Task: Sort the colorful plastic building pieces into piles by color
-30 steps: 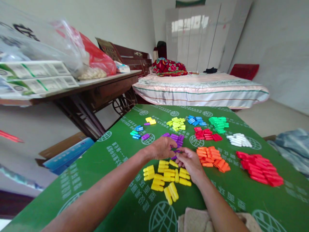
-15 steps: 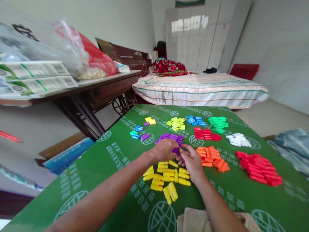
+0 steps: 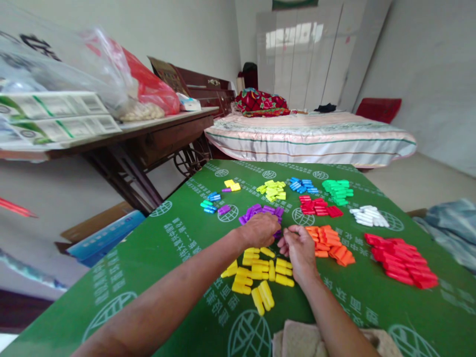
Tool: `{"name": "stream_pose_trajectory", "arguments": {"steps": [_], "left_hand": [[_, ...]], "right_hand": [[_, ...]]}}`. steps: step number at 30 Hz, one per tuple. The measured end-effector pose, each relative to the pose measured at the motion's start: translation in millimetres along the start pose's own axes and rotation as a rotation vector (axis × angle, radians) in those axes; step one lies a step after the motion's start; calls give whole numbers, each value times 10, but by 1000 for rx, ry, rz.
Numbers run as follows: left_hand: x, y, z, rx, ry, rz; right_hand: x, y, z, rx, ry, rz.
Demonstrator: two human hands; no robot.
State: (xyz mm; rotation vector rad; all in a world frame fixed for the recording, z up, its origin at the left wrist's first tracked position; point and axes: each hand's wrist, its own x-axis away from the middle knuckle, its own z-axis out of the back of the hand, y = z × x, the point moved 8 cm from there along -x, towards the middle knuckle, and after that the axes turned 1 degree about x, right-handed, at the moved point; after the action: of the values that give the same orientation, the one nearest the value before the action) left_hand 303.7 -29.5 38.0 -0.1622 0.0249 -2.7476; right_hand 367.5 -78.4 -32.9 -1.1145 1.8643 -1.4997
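Note:
My left hand point(image 3: 262, 230) reaches over the near side of a pile of small purple plastic pieces point(image 3: 256, 210), which look like short marker caps. Its fingers are closed at a purple piece point(image 3: 278, 233), mostly hidden by the hand. Just to the right, a little apart from it, is my right hand point(image 3: 301, 249). Thumb and fingers there are curled together; whatever they hold is hidden. Nearer to me lie several yellow pieces point(image 3: 259, 268), some side by side in small groups. Orange pieces point(image 3: 327, 240) lie right beside my right hand.
On the green table point(image 3: 178, 297) are groups of pink-red point(image 3: 403, 259), white point(image 3: 368, 216), red point(image 3: 318, 206), green point(image 3: 337, 190), blue point(image 3: 303, 185) and lime pieces point(image 3: 271, 189). A few mixed pieces point(image 3: 211, 197) lie left. A beige cloth point(image 3: 301, 339) is at the near edge.
My hands have moved slightly apart; the right one shifted a little to the right. The purple piece that showed between them is now mostly covered by my left hand.

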Motion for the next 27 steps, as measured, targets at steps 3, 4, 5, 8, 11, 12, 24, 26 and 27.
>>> {"name": "stream_pose_trajectory", "arguments": {"steps": [3, 4, 5, 8, 11, 12, 24, 26, 27], "left_hand": [[-49, 26, -42, -61, 7, -21], [-57, 25, -37, -80, 24, -24], [-60, 20, -27, -96, 43, -24], [-46, -11, -10, -119, 68, -14], [-21, -36, -21, -112, 73, 4], [-16, -36, -22, -112, 85, 8], [-13, -60, -74, -132, 83, 44], [11, -74, -75, -124, 82, 55], [26, -77, -71, -114, 83, 60]], "right_hand": [[1, -2, -2, 10, -2, 7], [-1, -2, -4, 14, -5, 7], [-3, -2, -8, 17, -8, 8], [-11, -6, -21, 16, -19, 11], [-12, -9, -23, 6, -14, 8], [-11, -8, -20, 5, -10, 5], [15, 36, -33, 49, -40, -19], [27, 32, -37, 42, -43, -23], [34, 29, -39, 40, -47, -24]]}}
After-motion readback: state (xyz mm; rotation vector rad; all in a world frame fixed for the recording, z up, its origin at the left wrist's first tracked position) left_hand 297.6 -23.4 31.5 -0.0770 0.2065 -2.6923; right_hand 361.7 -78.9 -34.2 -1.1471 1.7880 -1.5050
